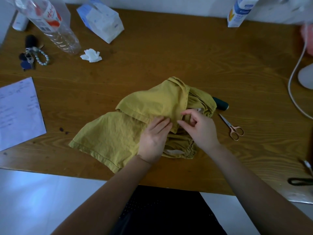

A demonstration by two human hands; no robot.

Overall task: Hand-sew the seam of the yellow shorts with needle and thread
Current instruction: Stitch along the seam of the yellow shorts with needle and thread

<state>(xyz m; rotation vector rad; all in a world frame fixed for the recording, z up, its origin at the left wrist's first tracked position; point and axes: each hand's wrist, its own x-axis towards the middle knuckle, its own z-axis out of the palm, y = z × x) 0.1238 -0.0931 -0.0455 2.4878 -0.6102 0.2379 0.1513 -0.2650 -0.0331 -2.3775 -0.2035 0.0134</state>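
Observation:
The yellow shorts (118, 133) lie crumpled on the wooden table (152, 65), one leg spread toward the left. My left hand (153, 138) rests flat on the fabric near the crotch seam, fingers straight. My right hand (200, 128) hovers just right of it, with forefinger and thumb reaching toward the folded seam edge and the other fingers curled. I cannot make out a needle or thread in either hand. Small rose-gold scissors (232, 128) lie to the right of the shorts. A dark green object (221, 103) pokes out from behind the waistband.
A clear plastic bottle (55, 26), tissue pack (101, 19), crumpled tissue (91, 55) and keys with a bead chain (32, 55) sit at the back left. A paper sheet (18, 112) lies left. A carton (240, 11) and a white lamp with cable (298, 65) stand right.

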